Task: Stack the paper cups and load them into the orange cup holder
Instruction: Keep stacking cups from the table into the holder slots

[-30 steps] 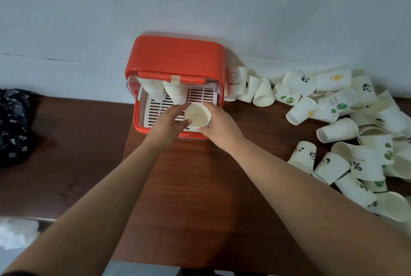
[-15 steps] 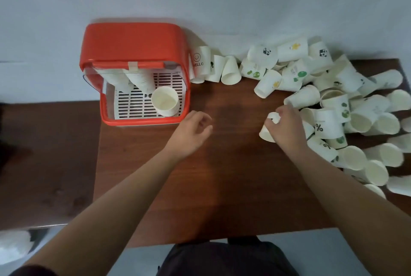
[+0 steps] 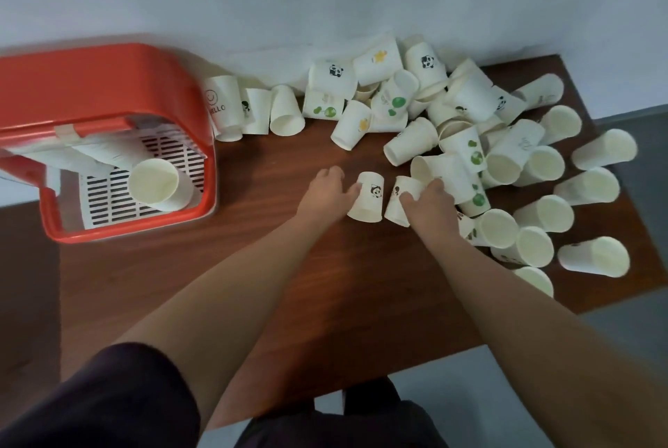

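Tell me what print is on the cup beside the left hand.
The cup is white with a small black panda print; head view.

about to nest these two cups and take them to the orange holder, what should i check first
1. Right hand holds a cup: ok, fingers curl round it.
2. Left hand grips the panda cup: cannot tell, fingers touch its side.
3. Both cups point the same way: ok, wide mouths toward the person.
4. Orange holder open: ok, front uncovered.
5. Room beside the stack inside: cannot tell.
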`<state>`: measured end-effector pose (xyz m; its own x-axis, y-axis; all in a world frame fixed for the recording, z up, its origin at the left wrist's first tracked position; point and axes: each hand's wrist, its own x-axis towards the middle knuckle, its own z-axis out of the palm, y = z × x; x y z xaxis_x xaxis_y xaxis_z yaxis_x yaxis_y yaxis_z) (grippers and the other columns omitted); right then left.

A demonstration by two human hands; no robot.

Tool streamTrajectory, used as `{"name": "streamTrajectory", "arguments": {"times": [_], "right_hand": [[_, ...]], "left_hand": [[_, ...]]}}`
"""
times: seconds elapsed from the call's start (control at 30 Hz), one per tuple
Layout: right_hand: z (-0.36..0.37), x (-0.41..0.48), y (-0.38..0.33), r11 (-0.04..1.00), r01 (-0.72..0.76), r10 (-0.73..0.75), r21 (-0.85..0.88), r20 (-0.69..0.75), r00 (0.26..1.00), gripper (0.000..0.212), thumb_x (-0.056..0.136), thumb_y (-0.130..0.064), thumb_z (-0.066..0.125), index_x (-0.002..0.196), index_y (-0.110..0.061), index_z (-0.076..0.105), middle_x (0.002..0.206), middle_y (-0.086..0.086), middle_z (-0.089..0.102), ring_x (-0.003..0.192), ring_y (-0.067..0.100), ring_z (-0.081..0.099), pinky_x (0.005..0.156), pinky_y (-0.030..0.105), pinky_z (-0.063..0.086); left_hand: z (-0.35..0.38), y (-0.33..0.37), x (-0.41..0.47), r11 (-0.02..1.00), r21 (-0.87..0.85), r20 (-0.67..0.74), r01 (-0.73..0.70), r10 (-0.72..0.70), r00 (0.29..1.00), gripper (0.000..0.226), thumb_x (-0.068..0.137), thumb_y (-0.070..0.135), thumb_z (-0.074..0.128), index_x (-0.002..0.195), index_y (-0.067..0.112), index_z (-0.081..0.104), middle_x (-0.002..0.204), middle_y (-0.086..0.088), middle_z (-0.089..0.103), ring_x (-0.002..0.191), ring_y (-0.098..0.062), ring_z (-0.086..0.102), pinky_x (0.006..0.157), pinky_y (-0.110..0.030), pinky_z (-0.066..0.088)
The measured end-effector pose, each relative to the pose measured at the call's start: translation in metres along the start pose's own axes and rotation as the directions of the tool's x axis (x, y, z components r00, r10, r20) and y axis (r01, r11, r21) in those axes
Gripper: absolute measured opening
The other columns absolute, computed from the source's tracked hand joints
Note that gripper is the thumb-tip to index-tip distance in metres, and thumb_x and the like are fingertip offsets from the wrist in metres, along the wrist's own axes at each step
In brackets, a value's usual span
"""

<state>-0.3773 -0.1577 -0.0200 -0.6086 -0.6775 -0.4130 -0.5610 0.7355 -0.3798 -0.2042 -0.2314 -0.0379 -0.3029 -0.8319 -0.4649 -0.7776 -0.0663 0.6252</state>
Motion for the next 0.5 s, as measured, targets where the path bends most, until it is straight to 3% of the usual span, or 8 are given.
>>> {"name": "streamTrajectory", "arguments": {"times": [0.17, 0.27, 0.4, 0.5], "right_hand": [[0.012, 0.014, 0.002, 0.999, 0.016, -0.016, 0.028, 0.023, 1.000, 0.051, 0.096, -0.033, 0.058, 0.127, 0.005, 0.044, 0.122, 0.023, 0.061, 0.111, 0.040, 0.059, 0.086, 0.041, 0.047], [0.019, 0.021, 0.003, 0.993, -0.017, 0.002, 0.116, 0.124, 0.992, 0.055, 0.094, -0.037, 0.062, 0.127, 0.004, 0.045, 0.121, 0.020, 0.061, 0.110, 0.036, 0.061, 0.085, 0.038, 0.048], [0.023, 0.023, 0.004, 0.916, -0.168, 0.057, 0.364, 0.297, 0.953, 0.068, 0.081, -0.045, 0.072, 0.130, -0.003, 0.050, 0.120, 0.010, 0.063, 0.101, 0.025, 0.066, 0.084, 0.047, 0.060], [0.022, 0.016, -0.009, 0.841, -0.217, 0.018, 0.496, 0.375, 0.927, 0.058, 0.088, -0.037, 0.072, 0.132, -0.007, 0.050, 0.121, 0.006, 0.061, 0.103, 0.020, 0.067, 0.079, 0.038, 0.062]], "left_hand": [[0.019, 0.012, 0.021, 0.999, 0.013, 0.108, 0.046, -0.047, 0.993, 0.055, 0.096, 0.049, 0.057, 0.138, 0.015, 0.046, 0.133, -0.008, 0.055, 0.118, -0.025, 0.055, 0.090, -0.036, 0.045], [0.027, 0.003, 0.018, 0.993, -0.061, 0.158, 0.098, -0.088, 0.984, 0.058, 0.092, 0.048, 0.063, 0.138, 0.017, 0.046, 0.131, -0.004, 0.058, 0.114, -0.022, 0.057, 0.088, -0.036, 0.049], [0.022, -0.014, -0.001, 0.959, -0.273, 0.039, 0.081, -0.073, 0.997, 0.063, 0.084, 0.041, 0.074, 0.139, 0.022, 0.048, 0.131, 0.002, 0.058, 0.119, -0.017, 0.056, 0.101, -0.042, 0.049], [0.007, -0.027, -0.018, 0.911, -0.412, -0.069, 0.034, -0.068, 0.995, 0.064, 0.075, 0.050, 0.073, 0.133, 0.036, 0.051, 0.127, 0.011, 0.059, 0.119, -0.009, 0.056, 0.103, -0.042, 0.049]]}}
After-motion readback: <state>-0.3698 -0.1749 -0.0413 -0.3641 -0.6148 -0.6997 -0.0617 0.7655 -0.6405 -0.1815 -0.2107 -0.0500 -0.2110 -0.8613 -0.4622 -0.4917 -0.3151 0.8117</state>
